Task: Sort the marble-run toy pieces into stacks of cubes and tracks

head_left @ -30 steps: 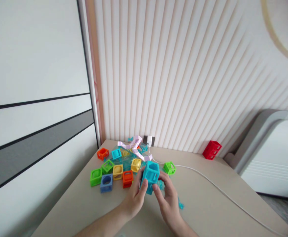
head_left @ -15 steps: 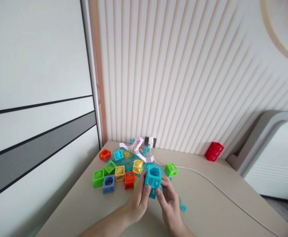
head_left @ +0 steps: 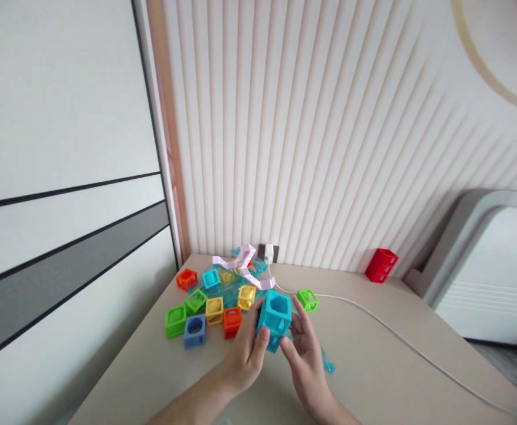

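Observation:
Two teal hollow cube blocks (head_left: 277,313), one above the other, are held up over the table; the top one has a round opening. My left hand (head_left: 247,348) grips them from the left, thumb on the near face and fingers mostly hidden behind. At their right side, my right hand (head_left: 306,351) is cupped, its thumb at the lower cube and its index finger raised off the blocks. Just behind the right hand lies a green cube block (head_left: 307,300). An orange-red cube block (head_left: 232,322) and a yellow cube block (head_left: 246,297) lie near the left hand.
More cubes lie left, including a blue one (head_left: 195,331) and a green one (head_left: 176,321). A lilac zigzag piece (head_left: 244,264) rests on clear teal pieces. Red stacked blocks (head_left: 381,265) stand by the wall. A white cable (head_left: 386,330) crosses the table (head_left: 373,383) from a plug (head_left: 269,254).
The teal cubes have tilted slightly in my left hand. My right hand's fingers have loosened, the index finger now lifted away from the side. The view has shifted a little.

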Available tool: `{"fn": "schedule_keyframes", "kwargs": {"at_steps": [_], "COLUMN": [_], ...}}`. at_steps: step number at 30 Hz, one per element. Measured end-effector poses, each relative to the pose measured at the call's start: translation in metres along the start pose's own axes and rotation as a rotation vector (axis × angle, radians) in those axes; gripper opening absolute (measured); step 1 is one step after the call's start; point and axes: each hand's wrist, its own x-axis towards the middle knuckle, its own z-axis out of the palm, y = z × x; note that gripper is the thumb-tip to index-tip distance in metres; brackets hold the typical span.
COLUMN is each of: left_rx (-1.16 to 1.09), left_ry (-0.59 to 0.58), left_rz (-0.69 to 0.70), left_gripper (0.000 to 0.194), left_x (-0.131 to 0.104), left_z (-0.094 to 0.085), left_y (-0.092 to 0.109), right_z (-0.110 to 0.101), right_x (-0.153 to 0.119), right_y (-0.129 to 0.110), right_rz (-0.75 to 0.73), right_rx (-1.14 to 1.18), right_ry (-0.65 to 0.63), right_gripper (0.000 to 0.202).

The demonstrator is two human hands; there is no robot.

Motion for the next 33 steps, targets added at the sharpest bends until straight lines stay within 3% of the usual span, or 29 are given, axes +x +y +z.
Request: {"fn": "schedule_keyframes", "kwargs": {"at_steps": [4,10,17,22,24,25,26,28,30,31,33], "left_rx": [0.153,0.216,0.224,0.296,0.338,0.356,0.387,0.568,0.88,1.037,1.112], "left_ry": [0.021,0.004,-0.049,-0.137,-0.157,-0.113,-0.041,0.221,0.391,0.39,0.366], "left_rz": [0.073,0.007,-0.075,0.086,0.199,0.239,0.256,0.246,0.05,-0.103,-0.225], "left_gripper": [0.049,0.051,0.053,0.049,0.05,0.051,0.052,0.047,0.04,0.039,0.037], "left_x": [0.004,0.002,0.0,0.009,0.018,0.025,0.032,0.047,0.061,0.066,0.072], "left_z": [-0.003,-0.003,-0.004,-0.01,-0.023,-0.034,-0.047,-0.077,-0.108,-0.122,-0.141], "left_y": [-0.008,-0.011,-0.013,0.003,0.011,0.014,0.015,0.012,0.003,-0.003,-0.016], "right_z": [0.002,-0.003,-0.006,-0.011,-0.015,-0.018,-0.022,-0.029,-0.035,-0.038,-0.041], "right_x": [0.006,0.011,0.005,0.002,0.001,0.001,0.001,0.0,0.0,0.0,0.0], "right_y": [-0.007,-0.012,0.0,0.007,0.007,0.008,0.009,0.011,0.015,0.017,0.02], "right_rz": [0.076,0.021,-0.05,-0.196,-0.274,-0.305,-0.327,-0.353,-0.363,-0.365,-0.355], "right_rx": [-0.034,-0.137,-0.347,-0.469,-0.499,-0.505,-0.506,-0.506,-0.514,-0.521,-0.531], "right_ry": [-0.124,-0.15,-0.083,0.01,0.042,0.054,0.064,0.09,0.121,0.137,0.148], "right_gripper": [0.039,0.036,0.035,0.037,0.04,0.04,0.041,0.042,0.043,0.043,0.043]}}
